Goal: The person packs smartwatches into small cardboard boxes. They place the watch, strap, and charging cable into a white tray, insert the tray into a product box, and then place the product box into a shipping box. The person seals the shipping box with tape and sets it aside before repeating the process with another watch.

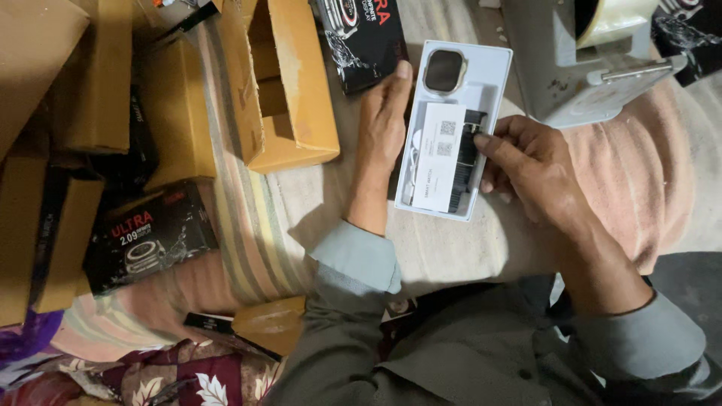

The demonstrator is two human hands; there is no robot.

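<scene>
A white open tray (489,71) lies on the cloth-covered surface, holding a smartwatch (444,71) with a dark square face at its far end. A white leaflet (438,156) and a black strap (466,154) lie in its near half. My left hand (382,128) rests flat along the tray's left side, fingertips near the watch. My right hand (526,169) holds the tray's right edge, its forefinger pressing on the strap.
A black printed box lid (361,37) lies just beyond my left hand. Open brown cartons (289,90) crowd the left, with another black product box (147,237) below them. A grey tape dispenser (579,68) stands at the upper right on a pink cloth (639,173).
</scene>
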